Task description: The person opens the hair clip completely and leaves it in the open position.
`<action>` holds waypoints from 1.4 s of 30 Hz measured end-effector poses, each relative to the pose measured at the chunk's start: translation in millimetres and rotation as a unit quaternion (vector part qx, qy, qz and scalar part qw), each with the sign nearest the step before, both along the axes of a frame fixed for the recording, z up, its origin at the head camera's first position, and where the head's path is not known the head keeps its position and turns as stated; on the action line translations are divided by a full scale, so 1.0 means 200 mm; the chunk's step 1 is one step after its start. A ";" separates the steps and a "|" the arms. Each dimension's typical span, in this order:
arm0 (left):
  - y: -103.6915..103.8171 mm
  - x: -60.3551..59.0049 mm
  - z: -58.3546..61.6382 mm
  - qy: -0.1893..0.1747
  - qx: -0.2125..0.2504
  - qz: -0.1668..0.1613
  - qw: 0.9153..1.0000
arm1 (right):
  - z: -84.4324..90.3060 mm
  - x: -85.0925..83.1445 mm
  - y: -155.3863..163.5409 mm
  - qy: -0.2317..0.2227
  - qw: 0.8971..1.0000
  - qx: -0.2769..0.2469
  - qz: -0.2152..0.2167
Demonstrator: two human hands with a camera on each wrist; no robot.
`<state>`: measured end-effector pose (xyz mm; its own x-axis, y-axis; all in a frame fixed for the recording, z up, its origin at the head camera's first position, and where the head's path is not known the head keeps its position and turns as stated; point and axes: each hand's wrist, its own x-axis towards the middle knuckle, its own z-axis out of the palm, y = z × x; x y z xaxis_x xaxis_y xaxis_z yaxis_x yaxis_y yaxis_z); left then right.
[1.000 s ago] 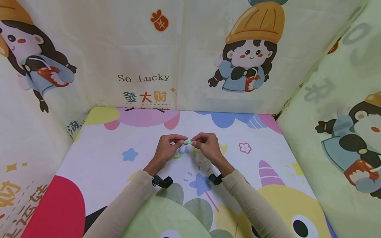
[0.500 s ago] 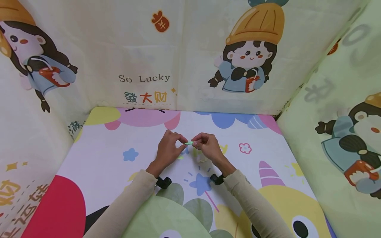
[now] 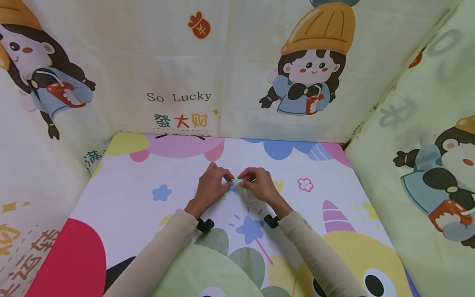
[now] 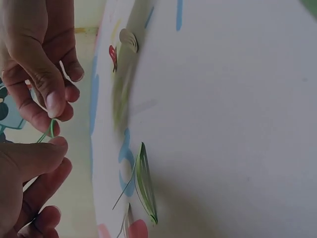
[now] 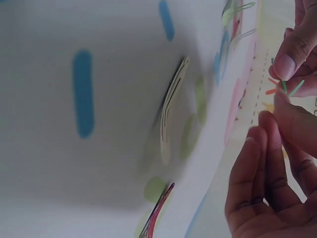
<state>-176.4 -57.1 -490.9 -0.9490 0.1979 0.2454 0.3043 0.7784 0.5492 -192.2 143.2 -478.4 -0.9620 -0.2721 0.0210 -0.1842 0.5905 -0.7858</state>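
Observation:
Between the fingertips of both hands is a small piece of thin green strands (image 3: 237, 180), held above the table. My left hand (image 3: 210, 187) pinches its left end between thumb and forefinger. From the other side my right hand (image 3: 262, 185) pinches it with thumb and forefinger, the two hands close together. In the left wrist view, a green loop (image 4: 52, 128) shows between the two pinches. Lying below the hands is a bundle of thin green strands (image 4: 145, 186). A cream bundle of strands (image 5: 169, 116) and a red-purple one (image 5: 157, 213) lie nearer the right hand.
The table (image 3: 126, 198) wears a white cloth printed with cartoon figures. Patterned fabric walls rise at the back (image 3: 237, 74), on the left and on the right (image 3: 415, 123). More small loops (image 5: 242, 10) lie farther across the table in the right wrist view.
My left hand has shifted slightly right, its thumb and forefinger now in a tip-to-tip pinch. The green piece shows more spread between the fingertips. My right hand has barely moved.

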 end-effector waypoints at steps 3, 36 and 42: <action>0.01 -0.01 0.00 -0.005 -0.014 -0.002 1.000 | 0.00 -0.01 -0.01 0.004 1.000 0.024 0.001; 0.07 -0.07 -0.07 -0.031 -0.094 -0.001 0.995 | -0.04 -0.05 -0.07 0.012 0.985 0.175 -0.001; 0.06 -0.05 -0.07 -0.029 -0.080 0.010 0.996 | -0.05 -0.03 -0.03 0.006 0.988 0.152 -0.017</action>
<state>-186.5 -45.4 -504.2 -0.9648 0.2109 0.1574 0.2594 0.8629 0.4337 -199.1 137.9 -488.0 -0.9712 -0.2343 -0.0445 -0.1681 0.8050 -0.5689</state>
